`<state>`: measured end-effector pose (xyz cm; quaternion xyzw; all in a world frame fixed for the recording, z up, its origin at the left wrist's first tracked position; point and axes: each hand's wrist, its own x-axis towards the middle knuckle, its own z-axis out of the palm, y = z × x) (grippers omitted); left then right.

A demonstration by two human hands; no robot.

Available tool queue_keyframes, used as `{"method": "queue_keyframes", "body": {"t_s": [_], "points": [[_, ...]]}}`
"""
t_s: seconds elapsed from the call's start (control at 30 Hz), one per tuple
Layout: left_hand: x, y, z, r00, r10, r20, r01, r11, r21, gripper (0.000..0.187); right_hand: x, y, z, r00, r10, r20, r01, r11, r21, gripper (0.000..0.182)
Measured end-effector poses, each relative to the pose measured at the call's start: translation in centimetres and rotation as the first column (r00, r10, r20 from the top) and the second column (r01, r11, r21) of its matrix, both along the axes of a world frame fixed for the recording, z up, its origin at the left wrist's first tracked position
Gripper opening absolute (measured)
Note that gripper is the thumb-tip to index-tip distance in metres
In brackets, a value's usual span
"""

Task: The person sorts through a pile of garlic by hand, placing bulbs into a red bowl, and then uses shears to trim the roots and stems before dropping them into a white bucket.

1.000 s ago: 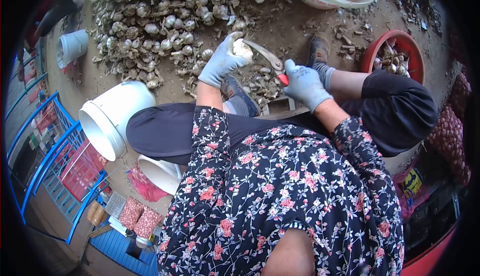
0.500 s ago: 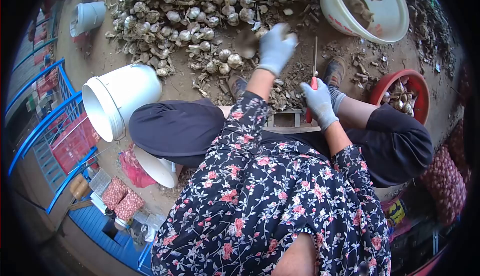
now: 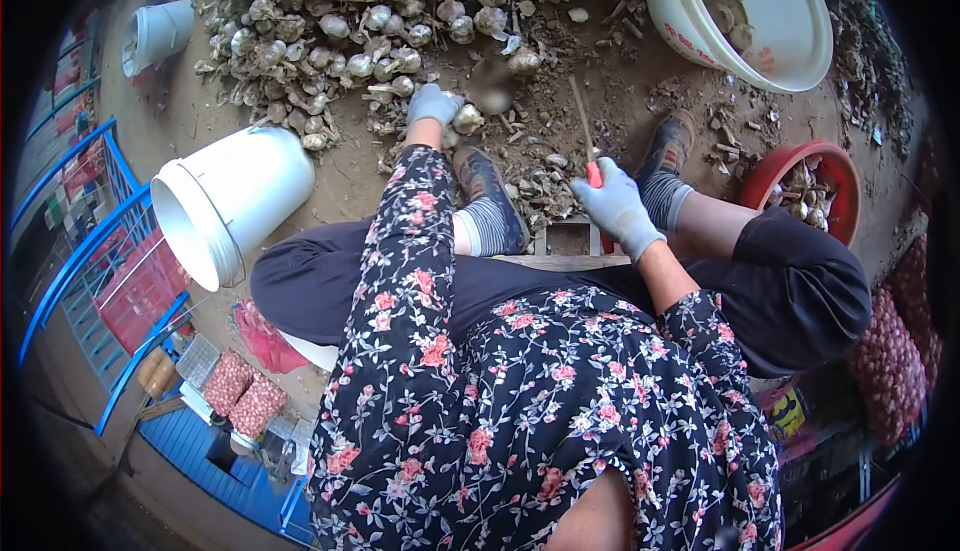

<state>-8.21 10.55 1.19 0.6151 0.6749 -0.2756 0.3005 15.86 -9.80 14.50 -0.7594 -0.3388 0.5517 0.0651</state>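
My left hand (image 3: 433,108), in a grey-white glove, reaches down to the near edge of the garlic heap (image 3: 350,36), its fingers curled onto a garlic bulb that they mostly hide. Right beside its thumb lies another garlic bulb (image 3: 467,119). In my gloved right hand (image 3: 618,209) is a knife (image 3: 582,119), closed around the red handle, with the long thin blade pointing up and away over the ground. A single garlic bulb (image 3: 524,61) sits between the heap and the blade.
A white tub (image 3: 690,36) with several bulbs stands at the upper right, a red basin (image 3: 850,186) of garlic below it. Left are a white bucket (image 3: 255,176) and a smaller bucket (image 3: 165,31). Dry trimmings (image 3: 545,186) lie between my shoes.
My left hand has moved left from beside the lone bulb to the heap's edge. The right hand has shifted slightly left and down, and the knife now tilts leftward.
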Motion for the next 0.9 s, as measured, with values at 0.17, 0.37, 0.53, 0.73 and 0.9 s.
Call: {"method": "queue_keyframes", "body": {"t_s": [0.17,0.37,0.53,0.73,0.9], "points": [[1.1,-2.2,6.0,0.303,0.410,0.860,-0.500,0.837,-0.223,0.057,-0.6,1.0,0.5,0.961,0.264,0.079,-0.268,0.962,0.046,0.038],[3.0,-3.8,12.8,0.335,0.247,0.909,-0.270,0.950,-0.158,0.068,-0.9,2.0,1.1,0.940,0.297,0.168,-0.331,0.914,0.235,0.042],[3.3,-4.6,15.3,0.526,-0.077,0.847,-0.038,0.993,0.114,0.078,-0.5,2.4,1.9,0.931,0.365,0.000,-0.348,0.888,0.299,0.052],[3.0,-4.1,15.6,0.461,-0.123,0.879,0.061,0.992,0.106,0.090,0.5,1.6,2.6,0.936,0.335,-0.107,-0.297,0.916,0.270,0.054],[3.5,-4.2,16.0,0.406,-0.083,0.910,0.100,0.994,0.046,0.092,0.6,1.3,2.7,0.926,0.363,-0.101,-0.303,0.877,0.372,0.046]]}}
